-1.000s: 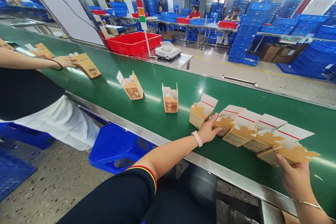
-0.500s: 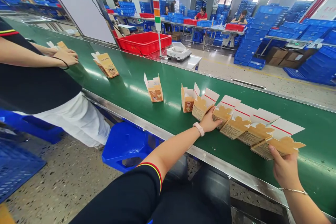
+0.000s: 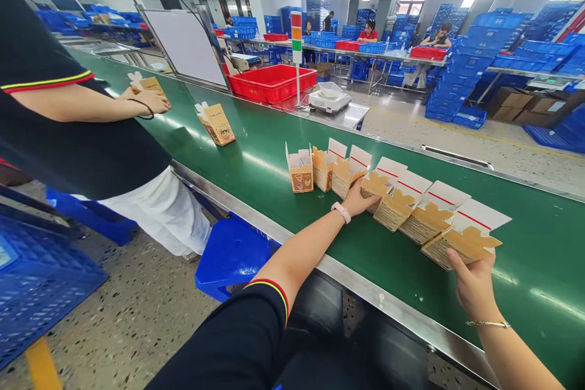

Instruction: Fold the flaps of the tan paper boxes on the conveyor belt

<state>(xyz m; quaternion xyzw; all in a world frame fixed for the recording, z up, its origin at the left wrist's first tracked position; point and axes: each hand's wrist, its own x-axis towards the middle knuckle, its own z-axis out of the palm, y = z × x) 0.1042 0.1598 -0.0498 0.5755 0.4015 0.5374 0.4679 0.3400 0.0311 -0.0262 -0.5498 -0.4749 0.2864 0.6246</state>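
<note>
Several open-topped brown cartons stand in a slanting row on the green belt [image 3: 256, 158], their white flaps with red stripes raised. My left hand [image 3: 358, 198] is on the near side of the row, with its fingers between a carton [image 3: 345, 180] and its neighbour [image 3: 375, 186] and its thumb spread to the right. At the right end, my right hand [image 3: 475, 277] grips the last carton [image 3: 457, 248], thumb on its printed face and fingers behind it. A carton with brown pictures [image 3: 300, 175] stands at the row's left end.
Upstream on the left, a co-worker's hands [image 3: 148, 99] hold a carton [image 3: 153, 86]. Another carton [image 3: 218, 124] stands alone on the belt. Beyond the belt are a red bin [image 3: 274, 86] and a scale [image 3: 329, 100]. A blue stool [image 3: 233, 250] is at the near edge.
The cartons at the row's left end now stand closer together, and the pictured one has joined them. Both my hands remain at the row. The view has shifted, showing more of the co-worker.
</note>
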